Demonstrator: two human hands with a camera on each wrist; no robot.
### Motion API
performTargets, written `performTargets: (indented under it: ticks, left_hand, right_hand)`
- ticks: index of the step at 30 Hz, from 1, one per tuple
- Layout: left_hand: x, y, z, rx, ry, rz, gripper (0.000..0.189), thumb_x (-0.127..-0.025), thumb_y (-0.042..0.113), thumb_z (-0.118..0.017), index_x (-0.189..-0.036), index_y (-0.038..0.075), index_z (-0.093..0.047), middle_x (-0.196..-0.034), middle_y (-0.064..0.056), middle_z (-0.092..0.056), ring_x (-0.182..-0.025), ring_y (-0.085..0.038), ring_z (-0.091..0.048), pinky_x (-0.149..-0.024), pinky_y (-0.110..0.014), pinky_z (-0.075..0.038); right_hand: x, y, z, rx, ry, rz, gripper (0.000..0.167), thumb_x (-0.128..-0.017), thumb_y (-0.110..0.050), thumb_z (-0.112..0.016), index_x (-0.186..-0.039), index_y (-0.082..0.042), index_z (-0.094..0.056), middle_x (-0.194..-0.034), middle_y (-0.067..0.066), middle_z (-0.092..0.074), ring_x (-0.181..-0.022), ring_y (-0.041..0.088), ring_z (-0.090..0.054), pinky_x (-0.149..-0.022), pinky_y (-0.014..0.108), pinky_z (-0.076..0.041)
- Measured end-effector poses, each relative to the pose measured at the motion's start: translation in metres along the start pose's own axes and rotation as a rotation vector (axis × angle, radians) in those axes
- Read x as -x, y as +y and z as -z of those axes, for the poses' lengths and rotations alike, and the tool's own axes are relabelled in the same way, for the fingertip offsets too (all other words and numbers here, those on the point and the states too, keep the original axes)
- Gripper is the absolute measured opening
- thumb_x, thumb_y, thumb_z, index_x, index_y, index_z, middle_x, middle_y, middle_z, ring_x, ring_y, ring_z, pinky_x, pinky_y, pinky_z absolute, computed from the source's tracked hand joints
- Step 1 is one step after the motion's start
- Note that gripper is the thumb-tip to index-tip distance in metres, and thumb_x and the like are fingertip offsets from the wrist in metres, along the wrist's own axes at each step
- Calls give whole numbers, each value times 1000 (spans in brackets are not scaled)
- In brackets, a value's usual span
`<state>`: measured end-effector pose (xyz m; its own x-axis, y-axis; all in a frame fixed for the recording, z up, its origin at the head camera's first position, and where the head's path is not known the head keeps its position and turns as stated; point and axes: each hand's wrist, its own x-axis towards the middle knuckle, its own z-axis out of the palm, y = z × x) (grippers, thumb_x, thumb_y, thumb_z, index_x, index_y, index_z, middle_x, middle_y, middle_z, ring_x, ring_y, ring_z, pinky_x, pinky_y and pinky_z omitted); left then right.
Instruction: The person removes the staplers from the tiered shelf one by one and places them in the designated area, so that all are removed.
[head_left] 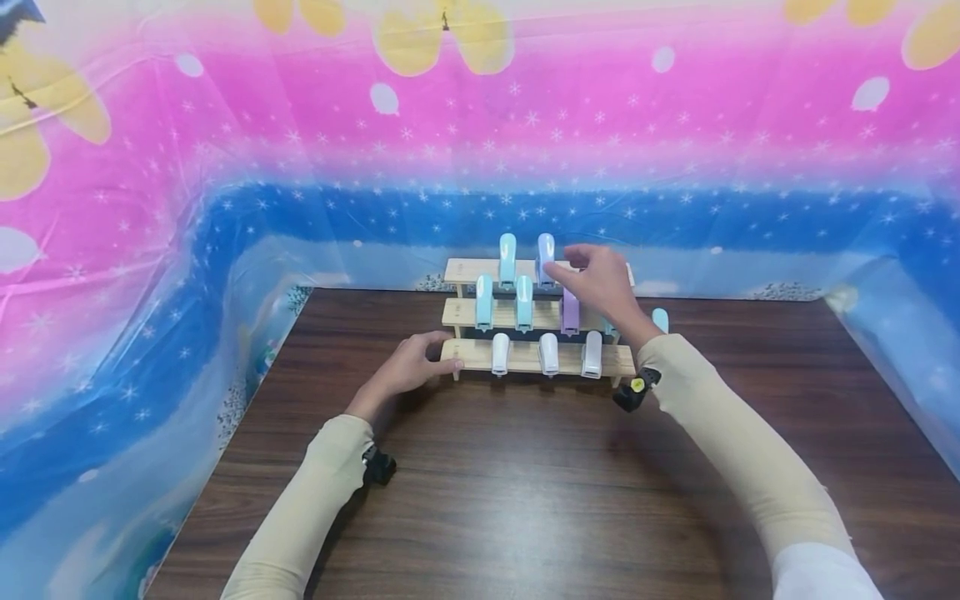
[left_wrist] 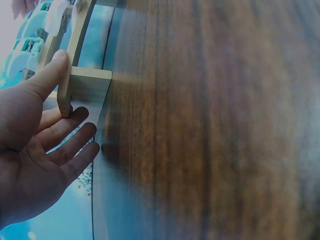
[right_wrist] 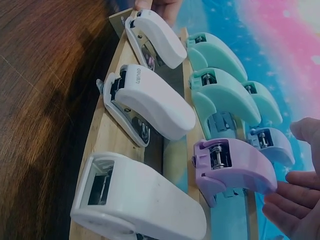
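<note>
A three-tier wooden stand [head_left: 472, 354] holds several small staplers. My left hand [head_left: 408, 364] grips its lowest tier at the left end; in the left wrist view the thumb [left_wrist: 54, 67] lies over the board with fingers below. My right hand [head_left: 600, 279] is at the top tier, thumb and fingers apart around the rear of a light-blue stapler [right_wrist: 272, 145]. Left of that one stands a mint stapler [head_left: 507, 258]. On the middle tier are mint staplers [head_left: 484, 302] and a purple stapler [right_wrist: 235, 165]; the right hand and wrist partly hide its right end.
Three white staplers [head_left: 549, 353] stand along the lowest tier. A mint object [head_left: 660, 319] shows beside the right wrist. The stand is near the back edge of a dark wooden table [head_left: 480, 483], before a pink and blue patterned cloth [head_left: 375, 208].
</note>
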<state>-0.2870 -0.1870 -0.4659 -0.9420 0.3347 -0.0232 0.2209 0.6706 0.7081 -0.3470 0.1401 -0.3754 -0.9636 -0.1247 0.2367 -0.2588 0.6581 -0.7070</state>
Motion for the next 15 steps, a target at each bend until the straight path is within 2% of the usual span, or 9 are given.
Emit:
performTargets:
  ticks: [8,15]
  left_hand:
    - [0,-1,0,2,0,-6,62,-94,37,-75,-142,2,-57,-147,-18,-56,-140,-34,-48,-114,-55,-38]
    - [0,0,1,3,1,1,62,-95,37,-75,-142,2,-57,-147,-18,-56,-141,-34,-47,-114,-55,-38]
  right_hand:
    - [-4,-1,-5,-23,-42,-25,68,-90,-52,-75,-136,-3,-63,-127,16,-70,-115,29,-66,-95,45,-55]
    - [-5,-5,-6,4,-57,-26,72,-90,-54,-74,-137,-1,-62,-127,18,-70,-115,30,-67,-97,46,-54]
